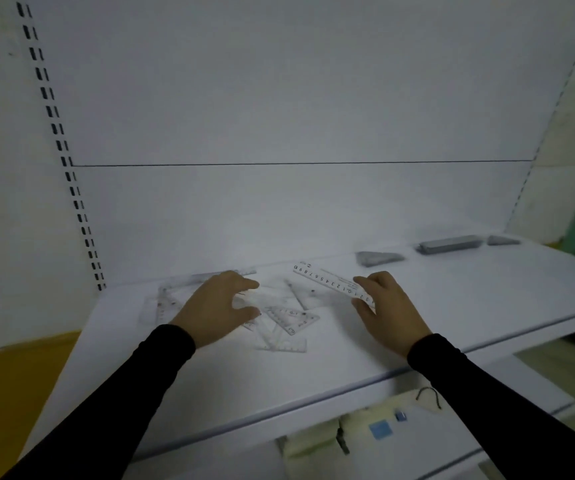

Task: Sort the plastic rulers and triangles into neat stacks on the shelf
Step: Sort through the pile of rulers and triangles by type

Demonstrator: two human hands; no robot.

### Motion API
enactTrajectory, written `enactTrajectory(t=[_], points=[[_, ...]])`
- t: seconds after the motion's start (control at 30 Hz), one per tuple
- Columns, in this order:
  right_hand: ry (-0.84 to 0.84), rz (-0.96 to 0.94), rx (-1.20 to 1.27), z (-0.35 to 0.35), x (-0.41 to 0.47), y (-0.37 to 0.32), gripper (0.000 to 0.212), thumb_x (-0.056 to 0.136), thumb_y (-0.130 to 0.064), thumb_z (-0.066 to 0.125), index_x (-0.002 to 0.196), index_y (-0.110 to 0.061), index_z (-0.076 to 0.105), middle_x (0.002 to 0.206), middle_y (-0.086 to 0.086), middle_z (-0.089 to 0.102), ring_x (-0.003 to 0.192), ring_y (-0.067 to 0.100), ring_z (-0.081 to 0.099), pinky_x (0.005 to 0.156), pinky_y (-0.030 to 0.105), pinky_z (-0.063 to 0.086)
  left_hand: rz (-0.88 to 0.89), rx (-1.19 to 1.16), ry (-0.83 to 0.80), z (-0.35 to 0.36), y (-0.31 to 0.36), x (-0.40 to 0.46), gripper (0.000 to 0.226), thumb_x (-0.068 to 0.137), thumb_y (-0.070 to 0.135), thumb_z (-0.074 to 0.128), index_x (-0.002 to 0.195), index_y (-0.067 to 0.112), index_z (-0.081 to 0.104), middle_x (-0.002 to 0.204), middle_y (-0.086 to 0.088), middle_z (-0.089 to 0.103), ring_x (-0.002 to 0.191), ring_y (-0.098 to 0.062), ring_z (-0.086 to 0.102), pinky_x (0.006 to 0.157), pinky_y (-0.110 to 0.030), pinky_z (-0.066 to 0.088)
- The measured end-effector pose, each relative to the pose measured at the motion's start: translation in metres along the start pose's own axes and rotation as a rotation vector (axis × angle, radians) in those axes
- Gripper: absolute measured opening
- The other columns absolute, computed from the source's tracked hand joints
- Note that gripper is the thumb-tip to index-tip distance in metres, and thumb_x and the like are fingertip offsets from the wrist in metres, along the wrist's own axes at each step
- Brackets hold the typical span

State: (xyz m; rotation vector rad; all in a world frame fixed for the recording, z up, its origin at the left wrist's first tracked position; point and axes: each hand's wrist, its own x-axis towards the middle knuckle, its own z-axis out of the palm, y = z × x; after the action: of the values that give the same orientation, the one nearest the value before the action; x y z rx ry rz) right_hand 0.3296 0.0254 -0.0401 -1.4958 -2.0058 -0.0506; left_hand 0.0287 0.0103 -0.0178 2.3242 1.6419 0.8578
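A loose pile of clear plastic rulers and triangles (280, 318) lies on the white shelf (313, 368) between my hands. My right hand (388, 311) is shut on one end of a clear ruler (327, 280) with black numbers, held just above the shelf and pointing up-left. My left hand (222, 306) hovers over the left part of the pile, fingers spread and curved, with nothing clearly in it. Two more clear pieces (164, 303) lie at the far left. Along the back right sit a triangle stack (377, 258), a ruler stack (450, 244) and another triangle stack (502, 240).
The shelf's white back panel rises behind, with a slotted upright (71, 188) at the left. Below the shelf's front edge a lower shelf holds pale packets, a small blue box (381, 429) and a black cord (428, 394). A yellow floor shows at the left.
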Motion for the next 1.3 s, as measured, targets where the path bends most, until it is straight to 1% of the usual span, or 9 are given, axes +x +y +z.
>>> enactTrajectory(t=[0.07,0.13,0.17,0.3,0.43,0.67,0.9,1.2,1.3], points=[[0.021,0.007,-0.025,-0.009,-0.001,0.016,0.038,0.086,-0.018,0.062,0.122,-0.009,0.059,0.112,0.012,0.055,0.095,0.032,0.057,0.081,0.037,0.045,0.004,-0.032,0.005,0.009,0.013,0.009,0.043,0.081,0.037,0.07,0.121,0.025,0.06,0.116,0.012,0.052,0.112,-0.005,0.049,0.093,-0.017,0.032],[0.037,0.011,-0.038,-0.022,-0.005,0.043,0.037,0.086,-0.018,0.062,0.122,-0.01,0.059,0.112,0.011,0.056,0.095,0.032,0.058,0.08,0.037,0.046,0.018,-0.037,-0.008,0.024,0.035,0.022,0.047,0.078,0.048,0.065,0.119,0.025,0.06,0.113,0.012,0.053,0.109,-0.005,0.05,0.09,-0.016,0.032],[0.046,0.01,-0.042,-0.029,-0.007,0.059,0.037,0.086,-0.017,0.062,0.122,-0.01,0.06,0.113,0.011,0.056,0.095,0.032,0.058,0.08,0.038,0.046,0.02,-0.034,-0.011,0.034,0.045,0.031,0.047,0.078,0.049,0.064,0.119,0.026,0.06,0.114,0.011,0.053,0.108,-0.005,0.051,0.089,-0.015,0.032],[0.051,0.019,-0.054,-0.055,-0.014,0.124,0.037,0.086,-0.017,0.062,0.123,-0.009,0.059,0.113,0.011,0.057,0.094,0.031,0.058,0.08,0.04,0.048,-0.009,-0.009,-0.053,0.076,0.095,0.064,0.041,0.084,0.032,0.066,0.124,0.028,0.055,0.122,0.009,0.051,0.108,-0.003,0.048,0.088,-0.016,0.031],[0.06,0.012,-0.025,-0.077,-0.018,0.185,0.037,0.086,-0.015,0.063,0.122,-0.007,0.059,0.111,0.012,0.057,0.09,0.032,0.058,0.079,0.041,0.049,-0.036,0.037,-0.069,0.114,0.141,0.095,0.046,0.085,0.03,0.066,0.129,0.024,0.052,0.125,0.005,0.05,0.114,-0.008,0.047,0.089,-0.015,0.029],[0.031,0.011,0.043,-0.095,-0.017,0.257,0.038,0.088,-0.018,0.06,0.125,-0.008,0.057,0.114,0.01,0.055,0.096,0.029,0.056,0.084,0.038,0.047,-0.121,0.043,-0.078,0.16,0.185,0.136,0.049,0.084,0.034,0.067,0.129,0.025,0.051,0.121,0.004,0.052,0.111,-0.011,0.049,0.09,-0.019,0.031],[0.003,0.006,0.073,-0.094,0.009,0.296,0.038,0.089,-0.019,0.059,0.126,-0.011,0.057,0.114,0.007,0.054,0.098,0.026,0.055,0.087,0.034,0.045,-0.164,0.049,-0.065,0.182,0.194,0.19,0.046,0.085,0.03,0.066,0.128,0.023,0.053,0.122,0.0,0.052,0.111,-0.014,0.05,0.089,-0.02,0.033],[-0.033,-0.028,0.021,-0.089,0.065,0.335,0.037,0.088,-0.019,0.06,0.124,-0.01,0.058,0.109,0.005,0.054,0.093,0.025,0.056,0.084,0.036,0.047,-0.177,0.063,-0.095,0.205,0.166,0.266,0.048,0.085,0.033,0.066,0.129,0.02,0.053,0.124,-0.005,0.053,0.114,-0.019,0.05,0.091,-0.022,0.032],[-0.025,-0.037,0.029,-0.085,0.087,0.346,0.036,0.088,-0.018,0.06,0.124,-0.012,0.058,0.111,0.005,0.055,0.097,0.024,0.055,0.086,0.032,0.045,-0.178,0.082,-0.11,0.21,0.159,0.283,0.048,0.085,0.033,0.066,0.129,0.019,0.053,0.125,-0.006,0.053,0.116,-0.02,0.05,0.091,-0.021,0.031]])
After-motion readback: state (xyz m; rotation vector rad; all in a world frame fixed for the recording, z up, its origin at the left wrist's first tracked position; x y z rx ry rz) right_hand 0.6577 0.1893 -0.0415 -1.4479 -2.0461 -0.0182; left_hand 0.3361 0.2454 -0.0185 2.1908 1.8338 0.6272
